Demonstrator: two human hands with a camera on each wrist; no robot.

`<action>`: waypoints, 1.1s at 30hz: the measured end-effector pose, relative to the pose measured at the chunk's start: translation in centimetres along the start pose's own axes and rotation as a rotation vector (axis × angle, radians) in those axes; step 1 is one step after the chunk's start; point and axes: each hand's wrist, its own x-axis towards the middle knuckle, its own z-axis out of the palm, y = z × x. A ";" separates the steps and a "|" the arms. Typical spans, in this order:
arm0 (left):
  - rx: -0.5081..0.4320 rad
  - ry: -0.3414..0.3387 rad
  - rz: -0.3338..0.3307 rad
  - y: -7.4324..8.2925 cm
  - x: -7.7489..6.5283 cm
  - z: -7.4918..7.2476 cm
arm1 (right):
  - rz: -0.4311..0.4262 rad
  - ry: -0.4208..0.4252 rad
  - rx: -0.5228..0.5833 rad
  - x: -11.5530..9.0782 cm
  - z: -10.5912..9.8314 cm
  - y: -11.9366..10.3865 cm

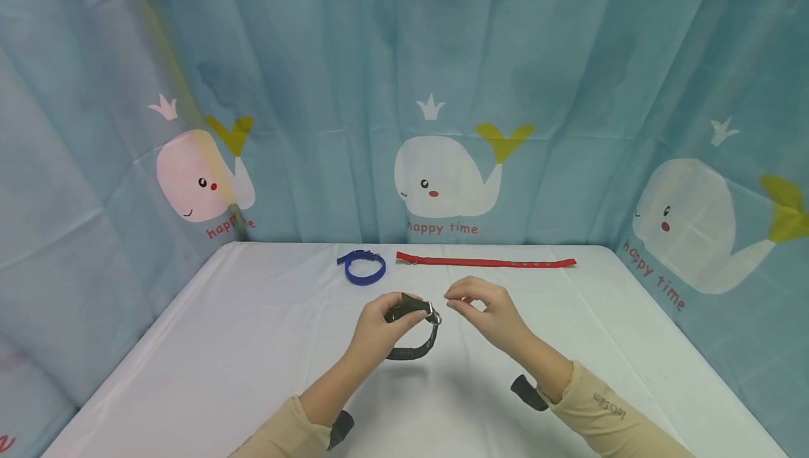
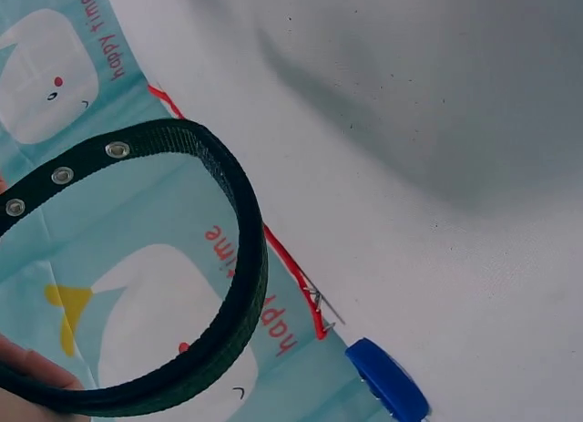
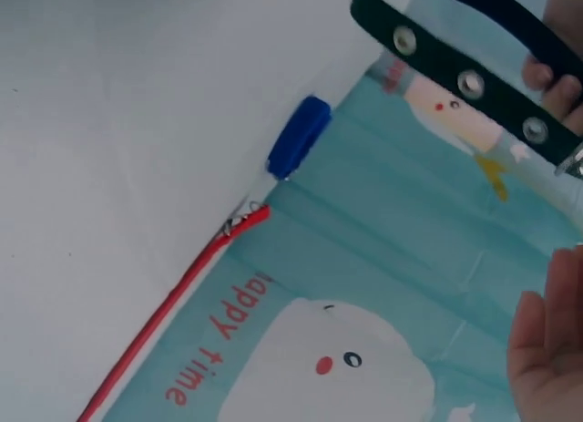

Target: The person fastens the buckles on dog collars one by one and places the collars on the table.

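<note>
A dark green collar (image 1: 411,352) with metal eyelets, a buckle and a ring forms a loop above the table. My left hand (image 1: 379,324) pinches it near the buckle (image 1: 431,308), thumb in front. The loop fills much of the left wrist view, where its eyelets (image 2: 117,149) show along the strap. To the right of the buckle, my right hand (image 1: 487,307) hovers apart from the collar with thumb and fingers loosely bent and nothing between them. In the right wrist view its fingers (image 3: 560,322) appear below the collar (image 3: 446,71).
A blue collar (image 1: 365,279), coiled into a ring, lies near the table's back edge. Right of it a red collar (image 1: 483,262) is stretched out along that edge. The white-covered table (image 1: 253,360) meets a blue curtain (image 1: 354,93) printed with whales.
</note>
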 end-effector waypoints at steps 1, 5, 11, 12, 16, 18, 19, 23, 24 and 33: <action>0.006 -0.002 0.001 -0.1 0.0 0.0 | 0.000 0.010 -0.008 0.1 -0.1 -0.1; 0.033 -0.023 0.012 -0.2 0.1 0.3 | -0.029 -0.008 -0.021 0.8 -0.2 -0.6; 0.107 -0.032 0.062 -0.1 0.1 0.8 | -0.003 -0.126 -0.021 1.8 -0.1 -1.6; 0.118 -0.032 0.068 0.0 0.0 0.9 | 0.012 -0.146 -0.023 1.9 0.0 -1.8; 0.170 -0.021 0.083 0.1 0.0 1.1 | 0.049 -0.196 -0.037 2.1 0.1 -2.3; 0.183 -0.018 0.087 0.1 -0.1 1.1 | 0.064 -0.206 -0.038 2.1 0.1 -2.4; 0.188 -0.016 0.090 0.1 -0.1 1.2 | 0.067 -0.209 -0.039 2.1 0.0 -2.5; 0.185 -0.019 0.090 0.0 -0.2 1.2 | 0.091 -0.225 -0.036 2.2 0.0 -2.6; 0.184 -0.020 0.088 0.0 -0.2 1.2 | 0.098 -0.230 -0.032 2.2 0.0 -2.6; 0.165 -0.051 0.076 -0.5 0.0 1.3 | 0.115 -0.253 0.067 2.3 0.0 -2.3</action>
